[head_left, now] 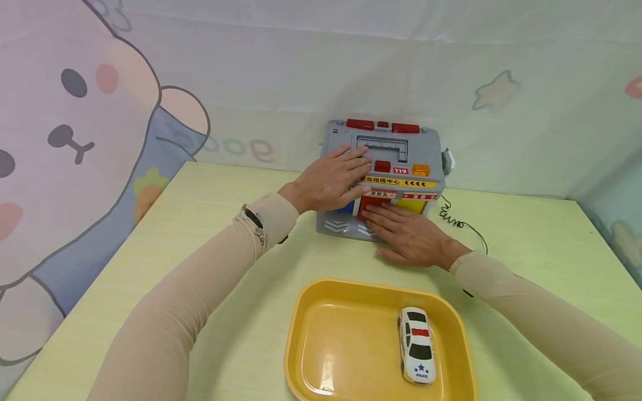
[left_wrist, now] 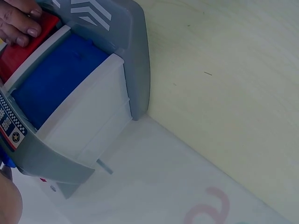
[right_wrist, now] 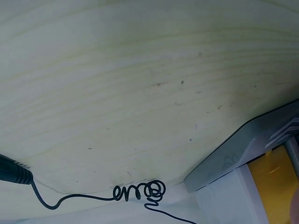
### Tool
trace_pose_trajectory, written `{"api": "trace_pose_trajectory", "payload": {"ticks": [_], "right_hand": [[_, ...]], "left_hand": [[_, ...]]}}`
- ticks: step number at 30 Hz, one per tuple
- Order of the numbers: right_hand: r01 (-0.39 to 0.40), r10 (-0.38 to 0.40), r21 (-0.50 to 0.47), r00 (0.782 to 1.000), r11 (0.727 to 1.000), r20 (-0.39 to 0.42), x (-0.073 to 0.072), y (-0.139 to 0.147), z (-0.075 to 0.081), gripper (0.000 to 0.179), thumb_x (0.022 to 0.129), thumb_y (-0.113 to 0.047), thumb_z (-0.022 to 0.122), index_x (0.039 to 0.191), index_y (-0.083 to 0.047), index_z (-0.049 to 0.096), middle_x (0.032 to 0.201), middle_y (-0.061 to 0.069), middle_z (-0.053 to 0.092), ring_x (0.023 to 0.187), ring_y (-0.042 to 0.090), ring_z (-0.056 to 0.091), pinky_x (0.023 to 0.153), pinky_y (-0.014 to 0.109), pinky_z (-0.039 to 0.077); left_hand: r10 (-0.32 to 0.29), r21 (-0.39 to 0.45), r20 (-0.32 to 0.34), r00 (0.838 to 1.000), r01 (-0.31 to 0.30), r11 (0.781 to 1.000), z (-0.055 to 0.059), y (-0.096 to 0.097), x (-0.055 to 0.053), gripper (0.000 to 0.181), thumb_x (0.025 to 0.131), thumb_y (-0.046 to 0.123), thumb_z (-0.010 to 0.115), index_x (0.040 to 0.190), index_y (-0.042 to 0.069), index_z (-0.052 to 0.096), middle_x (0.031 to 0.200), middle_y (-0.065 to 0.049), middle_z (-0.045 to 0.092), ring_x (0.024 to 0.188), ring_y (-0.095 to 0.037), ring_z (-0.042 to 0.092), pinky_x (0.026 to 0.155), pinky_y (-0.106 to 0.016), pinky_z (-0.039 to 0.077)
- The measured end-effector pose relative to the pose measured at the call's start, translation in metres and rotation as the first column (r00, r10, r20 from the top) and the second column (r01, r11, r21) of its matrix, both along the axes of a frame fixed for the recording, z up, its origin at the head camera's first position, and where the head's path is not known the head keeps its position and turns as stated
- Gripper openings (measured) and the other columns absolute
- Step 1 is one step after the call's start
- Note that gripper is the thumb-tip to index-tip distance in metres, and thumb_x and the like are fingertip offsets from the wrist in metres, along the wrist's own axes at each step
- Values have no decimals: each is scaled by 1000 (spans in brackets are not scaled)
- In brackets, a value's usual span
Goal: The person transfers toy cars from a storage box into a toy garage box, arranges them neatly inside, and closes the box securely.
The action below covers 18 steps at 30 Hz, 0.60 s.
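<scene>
- Resting at nine o'clock on the grey toy station [head_left: 386, 153], the left hand [head_left: 333, 181] is unclenched, fingers extended over its top.
- The station stands on the table [head_left: 241, 245], at twelve o'clock from the yellow tray [head_left: 346, 348].
- At the station's five o'clock, the right hand [head_left: 412, 234] lies unclenched, straight fingers touching the red door [left_wrist: 23, 56].
- Inside the tray, toward three o'clock, sits a white police car [head_left: 417, 345].
- A coiled black cord [right_wrist: 154, 189] lies at the station's four o'clock.
</scene>
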State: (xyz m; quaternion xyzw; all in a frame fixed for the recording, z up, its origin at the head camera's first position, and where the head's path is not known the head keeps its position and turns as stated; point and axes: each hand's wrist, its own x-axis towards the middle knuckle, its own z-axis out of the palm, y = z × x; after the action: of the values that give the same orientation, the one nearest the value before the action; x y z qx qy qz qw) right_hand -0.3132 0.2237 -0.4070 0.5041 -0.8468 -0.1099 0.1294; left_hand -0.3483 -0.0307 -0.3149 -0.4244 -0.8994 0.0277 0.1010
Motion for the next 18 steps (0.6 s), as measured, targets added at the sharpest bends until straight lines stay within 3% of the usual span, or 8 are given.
{"api": "trace_pose_trajectory", "payload": {"ticks": [18], "right_hand": [[11, -11, 0, 999, 1000, -47, -1, -4, -2, 66, 101, -46, 49, 152, -4, 40, 160, 13, 38, 149, 30, 36, 124, 47, 26]], "left_hand": [[-9, 34, 9, 1000, 8, 999, 0, -1, 3, 62, 106, 48, 33, 155, 9, 36, 162, -6, 35, 156, -22, 17, 129, -38, 3]]}}
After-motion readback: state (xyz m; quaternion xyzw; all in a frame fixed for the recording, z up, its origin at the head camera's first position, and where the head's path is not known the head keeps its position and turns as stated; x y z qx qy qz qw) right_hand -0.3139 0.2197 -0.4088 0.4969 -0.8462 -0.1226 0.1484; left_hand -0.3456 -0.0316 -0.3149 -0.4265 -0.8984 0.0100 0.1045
